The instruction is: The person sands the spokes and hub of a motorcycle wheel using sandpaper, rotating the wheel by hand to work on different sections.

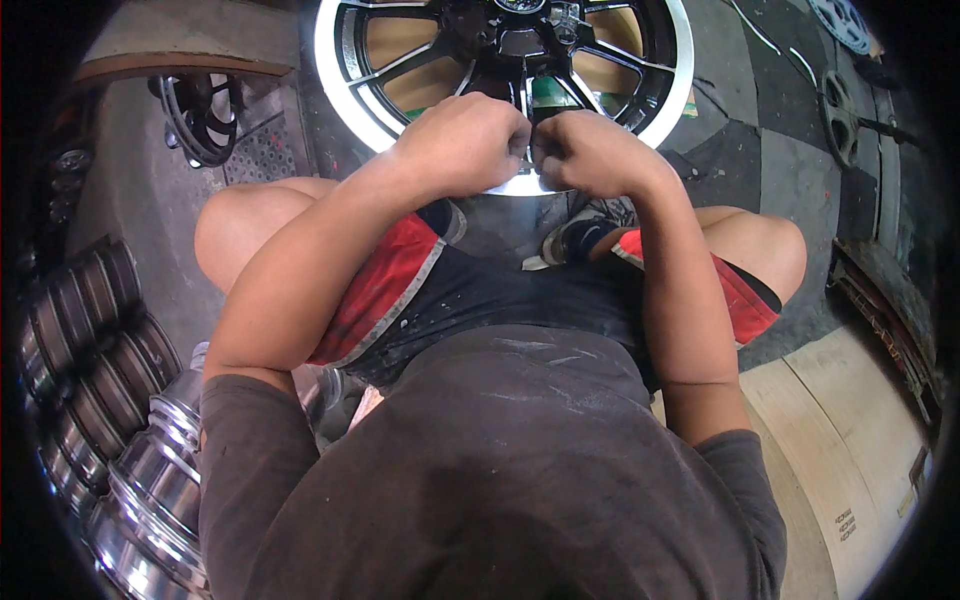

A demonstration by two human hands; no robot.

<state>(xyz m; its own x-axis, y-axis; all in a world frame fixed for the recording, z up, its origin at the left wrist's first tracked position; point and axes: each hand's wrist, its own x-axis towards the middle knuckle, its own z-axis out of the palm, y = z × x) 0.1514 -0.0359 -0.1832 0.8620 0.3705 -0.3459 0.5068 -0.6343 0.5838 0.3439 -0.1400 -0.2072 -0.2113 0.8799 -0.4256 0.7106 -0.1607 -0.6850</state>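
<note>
A black and silver alloy wheel (522, 42) lies face up in front of me, with a bright bare-metal rim and slim spokes. My left hand (465, 145) is curled closed over the near part of the rim. Close beside it, my right hand (597, 153) is closed too, knuckles facing the left hand. Both sit at a spoke's outer end. Whatever the fingers pinch, if anything, is hidden behind the knuckles. Through the gaps between spokes show tan cardboard (400, 60) and a green strip (555, 92).
Stacked dark rims (85, 290) and shiny silver wheels (150, 490) crowd my left side. A black wheel (203, 120) stands near a perforated plate (262, 150). Cardboard sheets (840, 430) lie at right. Farther right are a blue wheel-like part (842, 22) and a grey one (838, 118).
</note>
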